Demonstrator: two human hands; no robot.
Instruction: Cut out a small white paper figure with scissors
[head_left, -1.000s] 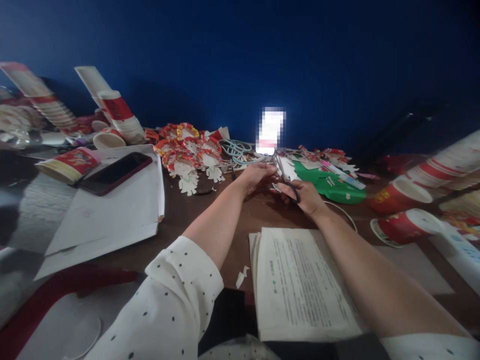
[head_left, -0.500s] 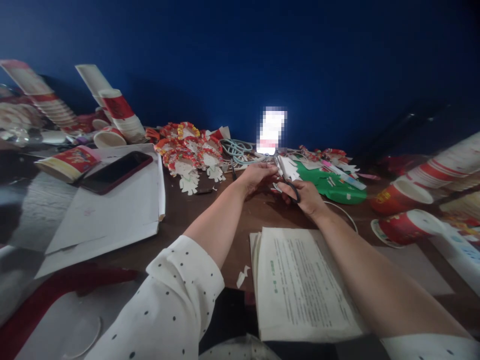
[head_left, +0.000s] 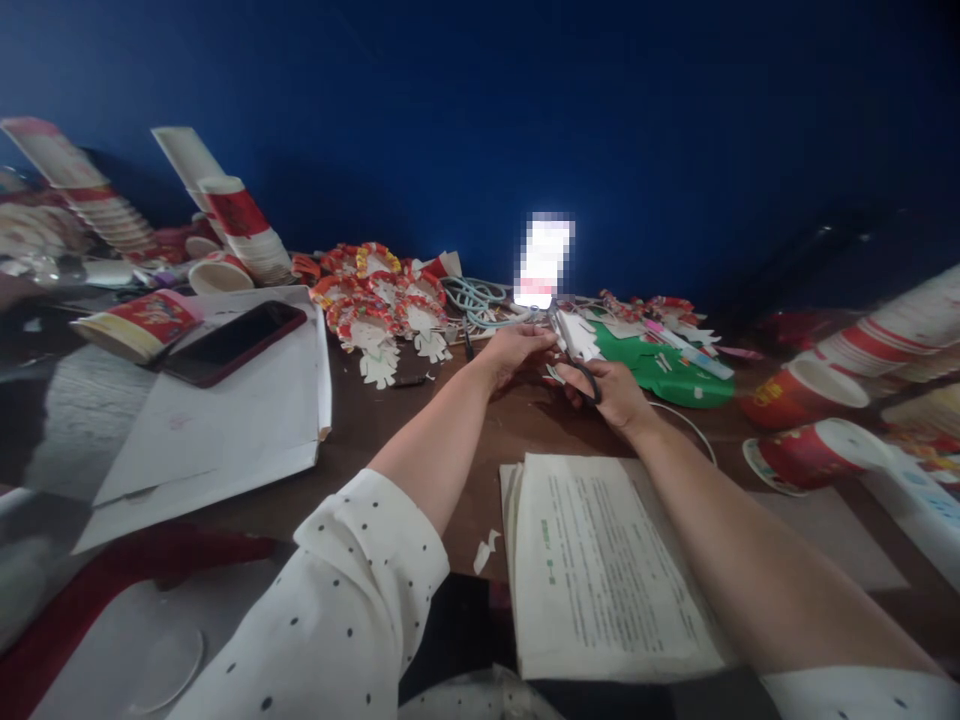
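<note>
My right hand [head_left: 613,392] is closed round the black handles of a pair of scissors [head_left: 592,384], with the blades pointing away toward the lit phone. Close on its left, the fingertips of my left hand [head_left: 519,348] pinch a white paper piece, mostly hidden by the fingers and scissors. A white paper cutout [head_left: 577,335] with a jagged edge shows just beyond the scissors. Behind the hands a phone [head_left: 543,260] stands upright, its bright screen blurred out. Right of the scissors lies a green sheet [head_left: 645,365] with paper scraps on it.
Red-and-white crafts with paper fringes [head_left: 375,310] lie left of the hands, beside coiled cables [head_left: 476,300]. A folded printed booklet [head_left: 600,570] is in front. A dark phone [head_left: 234,342] rests on white paper at left. Stacked paper cups [head_left: 251,235] and tipped cups [head_left: 814,450] flank the table.
</note>
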